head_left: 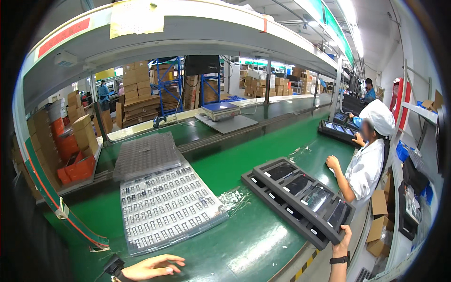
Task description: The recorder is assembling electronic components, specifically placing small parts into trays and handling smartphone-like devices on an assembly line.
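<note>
My right hand (343, 240) grips the near corner of the upper black foam tray (310, 218), a dark watch-like band on its wrist. In the tray's slots sit several dark flat screen devices (296, 184). Beneath it, slightly offset, lies a second black tray (282, 214) holding similar pieces. Fingers stretched out and holding nothing, my left hand (152, 268) is over the green bench (253, 244) at the lower edge. Just beyond it, a clear plastic tray (176, 237) carries rows of small grey-and-white parts. A dark strapped object (114, 264) is at my left wrist.
Stacked empty-looking plastic trays (145, 155) overlap the parts tray's far end. Crumpled clear film (234, 199) lies beside the black trays. At the right, a co-worker in a white cap (378, 117) sits by another black tray (339, 133). A weighing scale (221, 111) stands behind; a shelf (197, 35) hangs overhead.
</note>
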`<state>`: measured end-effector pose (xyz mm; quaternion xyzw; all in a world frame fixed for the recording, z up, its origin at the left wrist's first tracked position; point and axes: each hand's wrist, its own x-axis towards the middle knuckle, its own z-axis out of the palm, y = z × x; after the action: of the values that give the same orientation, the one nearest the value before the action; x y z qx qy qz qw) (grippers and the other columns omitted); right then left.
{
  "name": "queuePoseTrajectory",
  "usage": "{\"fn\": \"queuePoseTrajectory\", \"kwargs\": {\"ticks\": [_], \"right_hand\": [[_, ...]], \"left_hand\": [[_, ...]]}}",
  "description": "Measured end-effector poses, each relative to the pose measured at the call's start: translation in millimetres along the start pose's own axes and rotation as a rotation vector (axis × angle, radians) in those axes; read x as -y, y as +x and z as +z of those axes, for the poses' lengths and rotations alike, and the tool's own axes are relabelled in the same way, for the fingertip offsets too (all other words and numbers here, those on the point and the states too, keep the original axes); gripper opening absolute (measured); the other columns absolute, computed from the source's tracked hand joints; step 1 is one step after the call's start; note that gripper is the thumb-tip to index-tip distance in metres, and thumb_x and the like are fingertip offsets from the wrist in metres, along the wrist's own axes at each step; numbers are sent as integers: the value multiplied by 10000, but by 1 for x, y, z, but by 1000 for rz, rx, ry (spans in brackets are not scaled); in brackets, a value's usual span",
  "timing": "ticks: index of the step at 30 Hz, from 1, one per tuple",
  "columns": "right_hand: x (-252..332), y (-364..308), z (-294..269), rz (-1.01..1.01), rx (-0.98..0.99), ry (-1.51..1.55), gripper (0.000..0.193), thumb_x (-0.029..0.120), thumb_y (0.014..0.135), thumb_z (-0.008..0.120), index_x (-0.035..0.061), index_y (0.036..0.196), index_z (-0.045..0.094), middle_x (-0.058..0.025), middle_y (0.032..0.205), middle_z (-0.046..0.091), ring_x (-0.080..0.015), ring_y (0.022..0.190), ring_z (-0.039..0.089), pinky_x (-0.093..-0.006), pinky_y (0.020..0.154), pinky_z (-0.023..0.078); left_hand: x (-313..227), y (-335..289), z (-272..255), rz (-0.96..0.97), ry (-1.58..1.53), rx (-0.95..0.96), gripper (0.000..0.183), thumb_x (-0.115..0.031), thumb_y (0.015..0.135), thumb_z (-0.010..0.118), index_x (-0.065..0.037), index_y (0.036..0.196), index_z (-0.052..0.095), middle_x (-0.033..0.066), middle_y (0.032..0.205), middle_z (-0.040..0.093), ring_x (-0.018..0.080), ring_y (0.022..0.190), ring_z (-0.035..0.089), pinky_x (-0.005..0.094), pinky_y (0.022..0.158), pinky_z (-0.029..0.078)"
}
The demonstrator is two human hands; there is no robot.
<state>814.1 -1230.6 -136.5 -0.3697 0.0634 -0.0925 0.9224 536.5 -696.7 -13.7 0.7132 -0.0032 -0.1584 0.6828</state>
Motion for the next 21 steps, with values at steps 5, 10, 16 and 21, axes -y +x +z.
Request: {"fn": "queuePoseTrajectory", "kwargs": {"ticks": [5, 10, 16, 21], "right_hand": [[2, -7, 15, 1, 91, -62, 188, 185, 803, 592, 48, 928, 624, -44, 902, 668, -182, 812, 656, -303, 744, 540], [-4, 9, 1, 20, 33, -123, 95, 167, 809, 592, 86, 859, 595, -19, 834, 629, -159, 749, 628, -298, 707, 529], [-18, 40, -27, 20, 59, -292, 69, 180, 800, 621, 137, 810, 568, 20, 790, 566, -122, 668, 559, -259, 628, 477], [11, 58, -49, -63, 179, -1141, 429, 417, 887, 560, 65, 1124, 619, -25, 982, 604, -175, 811, 606, -360, 520, 515]], "left_hand": [[2, -8, 0, -15, -14, -94, 455, -185, 992, 551, -34, 1406, 436, 89, 1273, 566, 167, 1126, 566, 292, 947, 446], [1, 3, 5, 26, -102, -167, 392, -308, 931, 651, -71, 1237, 588, 60, 1105, 598, 168, 1006, 587, 311, 865, 441], [4, 27, -10, 19, 18, 34, 422, -188, 1015, 518, -28, 1397, 437, 117, 1358, 507, 188, 1181, 544, 343, 1005, 451], [2, 2, -3, 178, 183, -292, 372, -170, 996, 559, -29, 1338, 516, 91, 1271, 579, 160, 1162, 558, 317, 969, 475]]}}
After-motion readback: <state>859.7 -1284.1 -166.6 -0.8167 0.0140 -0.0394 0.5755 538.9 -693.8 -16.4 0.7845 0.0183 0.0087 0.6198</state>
